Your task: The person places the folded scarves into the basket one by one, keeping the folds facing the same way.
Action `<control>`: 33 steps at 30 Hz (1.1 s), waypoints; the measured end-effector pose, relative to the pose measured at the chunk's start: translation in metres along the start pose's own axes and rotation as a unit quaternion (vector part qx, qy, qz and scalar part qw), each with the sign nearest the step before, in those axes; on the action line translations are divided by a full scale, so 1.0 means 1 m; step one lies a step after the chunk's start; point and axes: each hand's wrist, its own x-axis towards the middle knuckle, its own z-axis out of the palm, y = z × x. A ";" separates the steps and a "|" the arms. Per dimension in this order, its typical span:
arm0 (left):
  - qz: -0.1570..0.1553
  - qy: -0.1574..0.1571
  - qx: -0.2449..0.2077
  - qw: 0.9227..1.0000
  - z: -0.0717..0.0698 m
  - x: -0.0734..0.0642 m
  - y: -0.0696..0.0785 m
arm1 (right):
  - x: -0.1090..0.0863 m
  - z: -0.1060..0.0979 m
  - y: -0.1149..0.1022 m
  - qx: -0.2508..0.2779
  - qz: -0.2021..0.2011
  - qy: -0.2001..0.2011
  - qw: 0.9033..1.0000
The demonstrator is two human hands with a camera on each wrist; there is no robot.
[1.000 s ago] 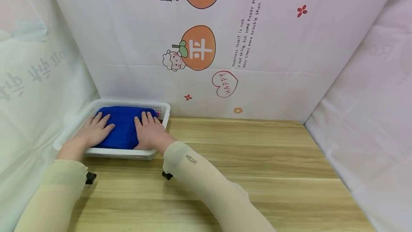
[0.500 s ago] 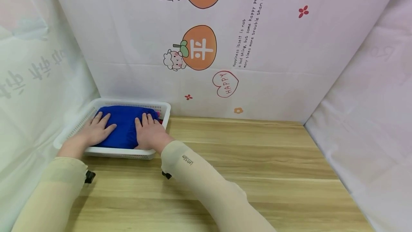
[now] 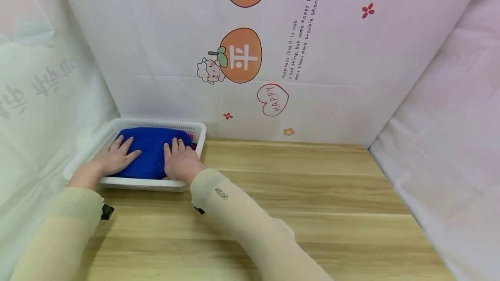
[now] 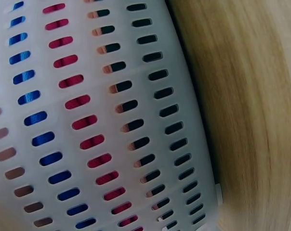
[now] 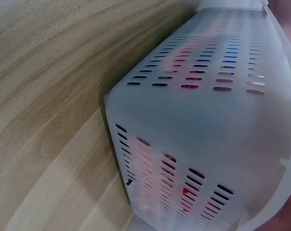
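Note:
A folded blue cloth [image 3: 146,153], smooth on top and gathered at its right end, lies inside a white plastic basket [image 3: 142,183]. My left hand [image 3: 114,159] rests on the cloth's left part with fingers spread. On its right end lies my right hand [image 3: 181,161], fingers extended forward, its thumb side hard to make out. Bits of pink and red show beside the cloth at the basket's right end. Blue, red and peach colours appear through the slotted basket wall [image 4: 97,110] in the left wrist view. The right wrist view shows a basket corner [image 5: 184,115], with skin at the frame's right edge.
The basket stands on a wood-grain table [image 3: 297,194], close to the left hanging sheet [image 3: 43,112] and the printed back sheet [image 3: 168,94]. Another white sheet [image 3: 449,142] bounds the right side. Both forearms reach over the table's front part.
Both hands stay on the blue cloth. My right forearm has shifted slightly left, and the right hand sits a little further left over the cloth's end.

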 end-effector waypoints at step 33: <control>-0.001 0.005 0.003 1.000 0.004 0.000 0.002 | -0.005 -0.002 -0.003 -0.015 -0.002 -0.023 1.000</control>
